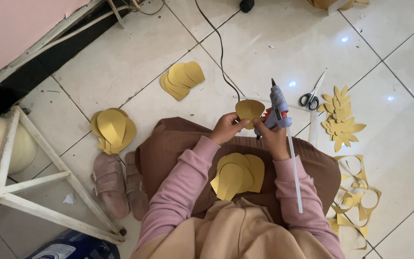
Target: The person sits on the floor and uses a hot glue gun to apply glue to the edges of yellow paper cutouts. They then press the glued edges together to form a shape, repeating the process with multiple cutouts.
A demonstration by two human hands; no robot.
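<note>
My left hand point(225, 128) pinches a yellow paper petal point(249, 109) by its lower edge, holding it above my lap. My right hand point(272, 138) grips a blue-grey glue gun point(279, 105) whose nozzle points away from me, just right of the petal. A long clear glue stick point(294, 168) sticks out of the gun's back along my right sleeve. Several more yellow petals point(238, 175) lie stacked on my brown skirt point(168, 148).
Two other petal stacks point(182, 79) point(113, 129) lie on the white tile floor. Scissors point(311, 96), yellow leaf cutouts point(340, 120) and paper scraps point(355, 192) sit at right. Pink sandals point(118, 182) and a white stool frame point(39, 177) are at left. The black cord point(219, 45) runs away.
</note>
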